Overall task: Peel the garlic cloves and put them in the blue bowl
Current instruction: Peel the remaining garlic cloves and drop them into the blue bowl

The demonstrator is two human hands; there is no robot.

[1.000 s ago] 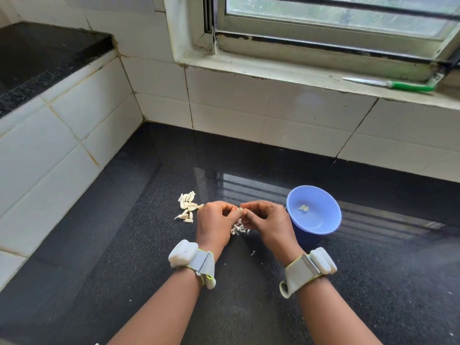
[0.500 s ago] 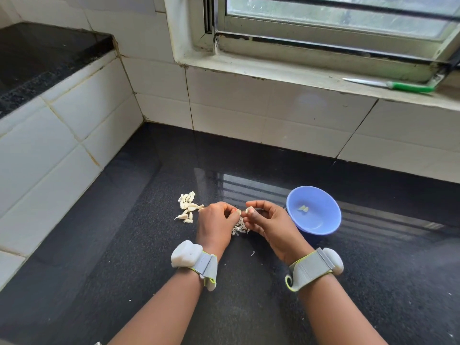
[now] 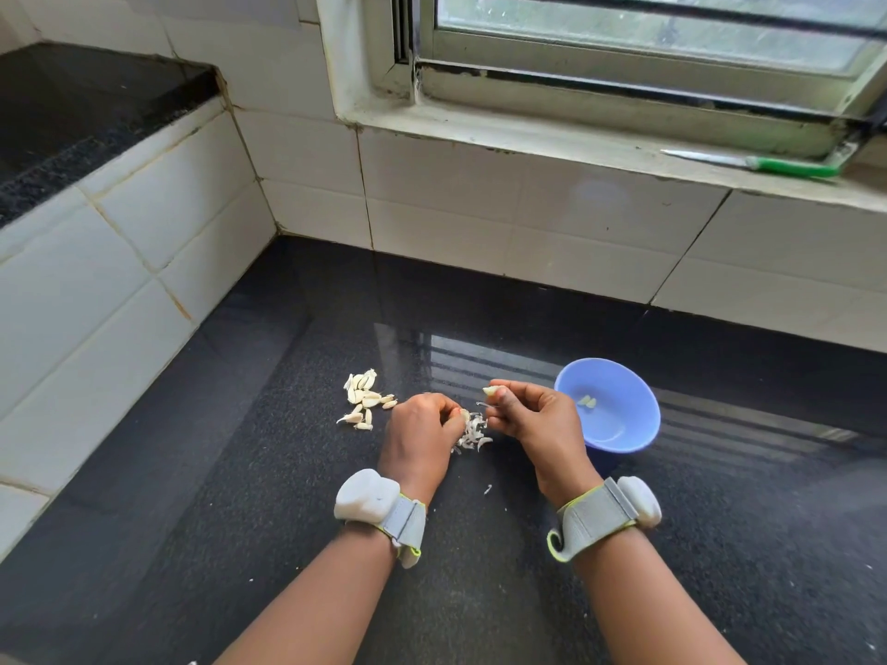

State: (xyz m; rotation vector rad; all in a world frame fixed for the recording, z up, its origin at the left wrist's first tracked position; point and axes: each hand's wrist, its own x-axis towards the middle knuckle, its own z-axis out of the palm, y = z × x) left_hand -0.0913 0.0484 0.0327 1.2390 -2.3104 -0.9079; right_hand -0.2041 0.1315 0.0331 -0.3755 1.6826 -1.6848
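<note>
My right hand [image 3: 533,419] pinches a pale garlic clove [image 3: 491,390] between thumb and forefinger, just left of the blue bowl [image 3: 624,427]. A peeled clove or two [image 3: 587,401] lies inside the bowl. My left hand [image 3: 422,431] is curled with its fingertips pinching a bit of skin over a small heap of papery peels [image 3: 473,433] on the counter. A pile of unpeeled cloves [image 3: 363,398] lies to the left of my left hand.
The black granite counter [image 3: 240,496] meets white tiled walls at the back and left. A green-handled knife [image 3: 763,163] lies on the window sill at the upper right. A raised black ledge [image 3: 72,112] sits at the far left.
My hands have come apart. The right hand rose slightly with the clove, while the left hand stayed low over the peels.
</note>
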